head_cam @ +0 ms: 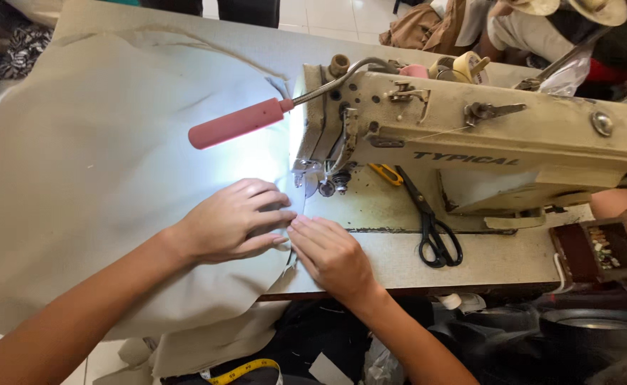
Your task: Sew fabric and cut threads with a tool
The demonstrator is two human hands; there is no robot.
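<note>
A large sheet of beige fabric (106, 164) is spread over the left half of the worktop (427, 264) and hangs over its near edge. Its right edge is laid at the needle area of the sewing machine.

A cream industrial sewing machine (485, 135) is set on the right half of the worktop, its head turned toward the fabric. A pink-handled lamp (236, 123) on a bent metal stalk is held out from the machine's head, and a bright patch is thrown on the fabric below it.

The left hand (231, 221) is laid palm-down on the fabric just left of the presser foot (308, 175). Its fingers (267, 194) are extended, slightly spread, and pressed flat; nothing is gripped.

The right hand (331, 257) is placed just beside the left, at the fabric's edge. Its fingers (306, 229) are held close together and nearly straight, tips touching the fabric edge near the left fingertips. Whether a fold is pinched under them cannot be told.

Black-handled scissors (431, 228) are lying on the machine bed, right of the hands and apart from them. A yellow measuring tape (246, 371) is seen below the worktop edge.
</note>
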